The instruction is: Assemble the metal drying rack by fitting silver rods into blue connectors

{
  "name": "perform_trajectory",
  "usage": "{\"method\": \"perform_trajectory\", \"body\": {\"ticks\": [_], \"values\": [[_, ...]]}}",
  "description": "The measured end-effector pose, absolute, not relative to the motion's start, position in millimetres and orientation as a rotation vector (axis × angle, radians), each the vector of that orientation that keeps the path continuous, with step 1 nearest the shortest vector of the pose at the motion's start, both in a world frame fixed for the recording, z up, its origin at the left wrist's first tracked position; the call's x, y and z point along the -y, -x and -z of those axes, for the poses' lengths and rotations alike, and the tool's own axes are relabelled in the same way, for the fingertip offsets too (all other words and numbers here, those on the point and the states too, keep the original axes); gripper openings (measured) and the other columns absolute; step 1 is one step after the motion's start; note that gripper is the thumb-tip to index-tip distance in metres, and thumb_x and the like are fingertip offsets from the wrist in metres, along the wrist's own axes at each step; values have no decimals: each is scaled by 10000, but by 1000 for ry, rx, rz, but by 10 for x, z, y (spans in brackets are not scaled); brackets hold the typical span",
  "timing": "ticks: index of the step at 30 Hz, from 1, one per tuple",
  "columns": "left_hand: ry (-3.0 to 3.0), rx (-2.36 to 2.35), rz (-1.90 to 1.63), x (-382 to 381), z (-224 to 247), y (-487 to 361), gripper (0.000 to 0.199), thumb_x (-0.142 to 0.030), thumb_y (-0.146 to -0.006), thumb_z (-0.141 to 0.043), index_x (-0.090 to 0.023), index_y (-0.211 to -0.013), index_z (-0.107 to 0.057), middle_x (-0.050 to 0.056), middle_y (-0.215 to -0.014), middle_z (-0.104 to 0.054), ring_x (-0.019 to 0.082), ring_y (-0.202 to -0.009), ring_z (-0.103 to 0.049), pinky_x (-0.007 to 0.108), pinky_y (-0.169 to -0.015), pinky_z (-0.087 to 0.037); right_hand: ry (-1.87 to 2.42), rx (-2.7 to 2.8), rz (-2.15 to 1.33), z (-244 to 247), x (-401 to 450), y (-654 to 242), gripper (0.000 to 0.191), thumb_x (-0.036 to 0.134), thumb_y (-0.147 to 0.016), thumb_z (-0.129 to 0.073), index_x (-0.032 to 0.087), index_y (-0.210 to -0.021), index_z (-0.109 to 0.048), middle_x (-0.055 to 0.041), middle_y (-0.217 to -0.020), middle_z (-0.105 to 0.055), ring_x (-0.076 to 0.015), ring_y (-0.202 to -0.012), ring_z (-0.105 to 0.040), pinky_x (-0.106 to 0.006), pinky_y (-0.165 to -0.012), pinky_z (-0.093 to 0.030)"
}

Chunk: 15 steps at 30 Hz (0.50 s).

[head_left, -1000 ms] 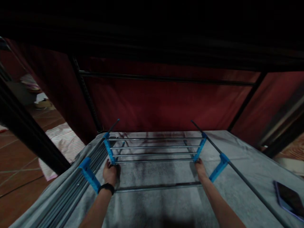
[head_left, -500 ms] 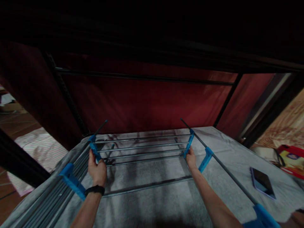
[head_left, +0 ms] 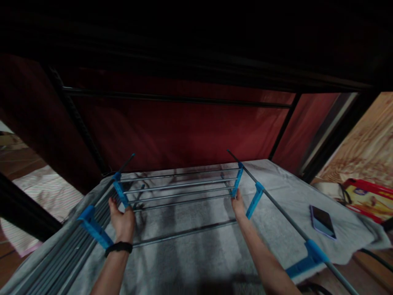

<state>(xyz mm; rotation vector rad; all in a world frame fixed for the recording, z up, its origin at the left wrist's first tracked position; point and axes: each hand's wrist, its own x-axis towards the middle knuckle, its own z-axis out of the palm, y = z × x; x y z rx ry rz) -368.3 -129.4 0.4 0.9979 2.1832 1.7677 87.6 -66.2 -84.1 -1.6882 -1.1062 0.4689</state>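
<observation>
A rack of grey metal tubes (head_left: pixel 184 185) joined by blue plastic brackets lies on a grey cloth (head_left: pixel 196 254). My left hand (head_left: pixel 123 223), with a black wristband, is at the lower end of the far left blue bracket (head_left: pixel 120 190); thumb and fingers straddle it. At the far right blue bracket (head_left: pixel 238 180), my right hand (head_left: pixel 238 205) pinches the lower end, its fingertips partly hidden. Several thin tubes run between these two brackets. Closer to me are another left bracket (head_left: pixel 95 227) and another right bracket (head_left: pixel 254 200), with a single crossbar (head_left: pixel 184 234) between the sides.
Several loose grey tubes (head_left: pixel 58 258) lie along the left edge of the cloth. A phone (head_left: pixel 323 221) rests on the right. Beyond it are a red and yellow package (head_left: pixel 368 198) and a pale object (head_left: pixel 330 190). Dark frame bars and red fabric (head_left: pixel 184 131) enclose the back.
The view has swung slightly right, so the rack and both hands appear farther left. The fingers of my left hand sit a little wider around the bracket. My right hand stays at its bracket.
</observation>
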Motion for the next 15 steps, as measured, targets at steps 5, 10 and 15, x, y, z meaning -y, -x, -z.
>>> {"method": "perform_trajectory", "body": {"ticks": [5, 10, 15], "values": [[-1241, -2235, -1584, 1902, 362, 3434, 575, -319, -887, -499, -179, -1436, -596, 141, -1441, -641, 345, -1313, -613, 507, -1136, -479, 1617, 1115, -481, 1272, 1570, -741, 551, 285, -769, -462, 175, -1281, -633, -133, -1311, -664, -276, -1259, -613, -426, -1121, -463], [-1356, -2396, -1465, 2575, 817, 3316, 319, -361, -883, -447, -282, -1059, -700, 82, -1189, -695, 326, -1176, -659, 497, -1100, -504, 1727, 1239, -286, 1508, 2298, -1052, 446, 269, -807, -460, 209, -1215, -630, -138, -1233, -642, -315, -1274, -578, -477, -1159, -426], [-1206, -2775, -1157, 2764, 911, 3560, 454, -381, -830, -459, -144, -1159, -665, 201, -1030, -656, 441, -1176, -613, 611, -1055, -489, 1918, 1264, -198, 1441, 2295, -1370, 535, 271, -826, -438, 121, -1317, -590, -192, -1237, -610, -352, -1264, -584, -464, -1115, -458]]}}
